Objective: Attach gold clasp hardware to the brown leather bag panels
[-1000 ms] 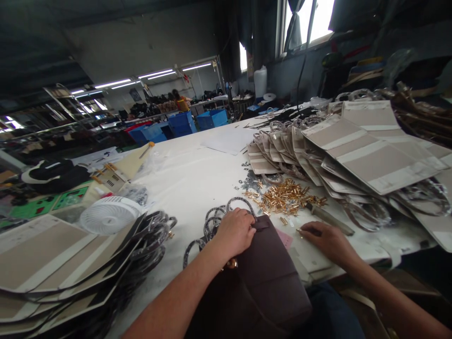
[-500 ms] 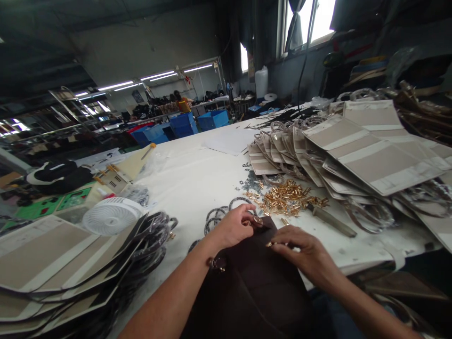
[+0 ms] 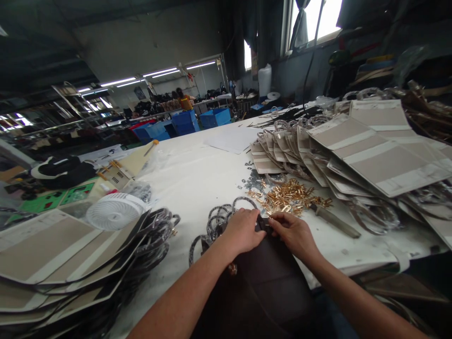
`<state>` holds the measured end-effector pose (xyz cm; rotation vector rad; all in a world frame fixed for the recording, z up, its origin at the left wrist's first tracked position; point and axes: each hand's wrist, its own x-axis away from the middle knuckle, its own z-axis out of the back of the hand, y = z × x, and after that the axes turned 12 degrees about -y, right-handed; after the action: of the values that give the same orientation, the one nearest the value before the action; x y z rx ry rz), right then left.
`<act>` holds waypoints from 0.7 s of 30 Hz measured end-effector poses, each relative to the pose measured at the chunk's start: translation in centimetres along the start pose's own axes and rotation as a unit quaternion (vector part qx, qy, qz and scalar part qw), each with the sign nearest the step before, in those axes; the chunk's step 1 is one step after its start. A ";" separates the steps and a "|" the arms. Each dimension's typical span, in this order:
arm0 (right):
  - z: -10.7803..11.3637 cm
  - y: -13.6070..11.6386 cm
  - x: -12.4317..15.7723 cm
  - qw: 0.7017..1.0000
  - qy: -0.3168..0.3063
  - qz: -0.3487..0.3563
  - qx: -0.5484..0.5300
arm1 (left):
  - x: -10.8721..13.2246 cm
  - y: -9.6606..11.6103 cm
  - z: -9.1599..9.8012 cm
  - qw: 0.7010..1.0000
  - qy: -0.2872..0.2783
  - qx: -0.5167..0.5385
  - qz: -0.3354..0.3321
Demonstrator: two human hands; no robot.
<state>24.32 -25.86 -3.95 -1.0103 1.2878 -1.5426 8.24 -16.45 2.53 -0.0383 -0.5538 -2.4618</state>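
A dark brown bag panel (image 3: pixel 263 287) lies in front of me at the table's near edge, with plastic-wrapped loop handles (image 3: pixel 216 219) beyond it. My left hand (image 3: pixel 245 231) is closed on the panel's upper edge, its thumb on the near side. Close beside it, my right hand (image 3: pixel 292 231) pinches a small gold-coloured metal fitting at the same edge; the fingertips mostly hide it. A loose pile of gold-coloured metal fittings (image 3: pixel 287 195) lies just beyond my right hand. Near the left wrist, a bit of gold-coloured metal (image 3: pixel 232 269) shows on the panel.
Stacked beige-backed bag panels (image 3: pixel 367 150) rise on the right, others (image 3: pixel 52 249) on the left. A white fan (image 3: pixel 115 211) stands at left. Right of the pile lies a long flat-bladed tool (image 3: pixel 337 222). Blue bins (image 3: pixel 185 122) and a person (image 3: pixel 184 101) are in the background.
My right hand has moved up and left with the small fitting, from above the panel to its upper edge. My left hand has shifted slightly, now covering the round metal piece seen earlier.
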 end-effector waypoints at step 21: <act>1.0 -1.7 2.8 0.979 0.026 0.108 0.168 | 1.1 2.4 2.7 0.994 0.001 0.101 0.042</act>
<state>24.18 -28.68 -1.98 -0.5988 1.0846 -1.5583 8.41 -17.78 6.05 0.0228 -0.7812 -2.3133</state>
